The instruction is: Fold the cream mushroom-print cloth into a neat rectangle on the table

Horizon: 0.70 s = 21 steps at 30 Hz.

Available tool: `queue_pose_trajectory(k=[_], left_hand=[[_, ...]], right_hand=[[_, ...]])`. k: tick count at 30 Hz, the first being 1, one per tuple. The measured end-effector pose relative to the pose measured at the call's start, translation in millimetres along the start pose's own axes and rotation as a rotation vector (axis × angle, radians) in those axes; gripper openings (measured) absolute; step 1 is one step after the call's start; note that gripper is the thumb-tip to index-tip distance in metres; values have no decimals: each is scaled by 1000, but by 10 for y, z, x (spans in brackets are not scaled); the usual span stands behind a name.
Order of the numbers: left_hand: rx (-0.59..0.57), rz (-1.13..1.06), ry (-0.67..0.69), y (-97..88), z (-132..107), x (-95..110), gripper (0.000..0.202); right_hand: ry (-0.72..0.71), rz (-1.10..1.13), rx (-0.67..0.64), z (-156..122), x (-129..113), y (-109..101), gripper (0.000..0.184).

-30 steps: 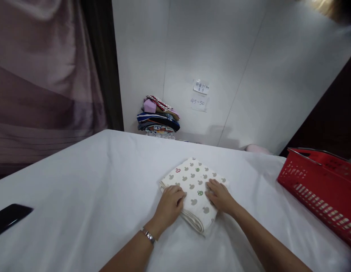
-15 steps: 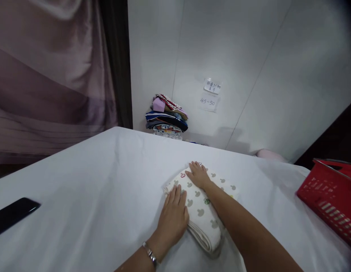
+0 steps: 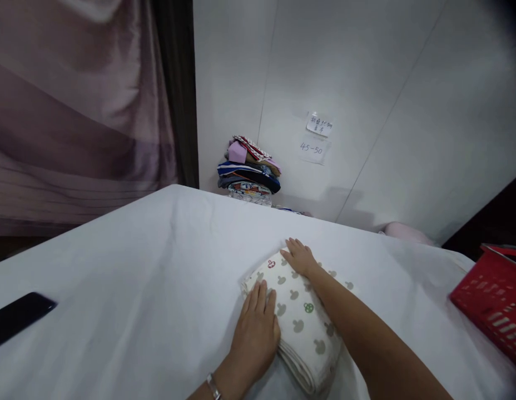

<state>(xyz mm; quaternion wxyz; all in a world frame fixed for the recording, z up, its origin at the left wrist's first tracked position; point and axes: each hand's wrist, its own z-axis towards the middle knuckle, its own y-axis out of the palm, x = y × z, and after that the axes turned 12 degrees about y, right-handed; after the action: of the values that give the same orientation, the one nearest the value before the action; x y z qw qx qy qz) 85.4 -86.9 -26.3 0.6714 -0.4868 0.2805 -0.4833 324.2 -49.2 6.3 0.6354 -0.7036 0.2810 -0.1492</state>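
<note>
A folded white cloth (image 3: 297, 303) printed with grey mushrooms, plus a red and a green one, lies in several layers on the white-covered table (image 3: 128, 278). My left hand (image 3: 258, 328) rests flat along its left edge, fingers stretched out over the fabric. Farther back, my right hand (image 3: 298, 256) presses with spread fingers on the cloth's far edge. The right forearm crosses above the right side of the cloth and hides part of it. A silver band is on my left wrist.
At the right edge of the table stands a red plastic basket (image 3: 494, 300). A black phone-like slab (image 3: 20, 316) lies at the left. Behind the table, a stack of folded clothes (image 3: 249, 172) sits against the wall, near handwritten paper signs (image 3: 314, 149). A pink curtain (image 3: 74, 122) hangs at left.
The view has shifted a little, moving the basket and wall signs rightward. Both hands stay flat on the cloth, which appears slightly lower and nearer.
</note>
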Motion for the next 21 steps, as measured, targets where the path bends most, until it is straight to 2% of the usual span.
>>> queue_pose_trajectory(k=[4,8,14,17,21], left_hand=[[-9,-48,-21,-18,4,11,52],[-2,-113,-18,-46,-7,10,51],[-55,-185,-66,-101,-7,23,54],[-96,-229,-107,-151,5,38,54],[-115,-276,-117,-218,1,38,54]], right_hand=[[-9,119,4,27,11,70,64],[-17,282,-55,65,86,-31,63],[85,401,-85,-18,510,-235,73],[117,435,-117,-190,729,-274,63],[163,561,-239,-475,962,-319,56]])
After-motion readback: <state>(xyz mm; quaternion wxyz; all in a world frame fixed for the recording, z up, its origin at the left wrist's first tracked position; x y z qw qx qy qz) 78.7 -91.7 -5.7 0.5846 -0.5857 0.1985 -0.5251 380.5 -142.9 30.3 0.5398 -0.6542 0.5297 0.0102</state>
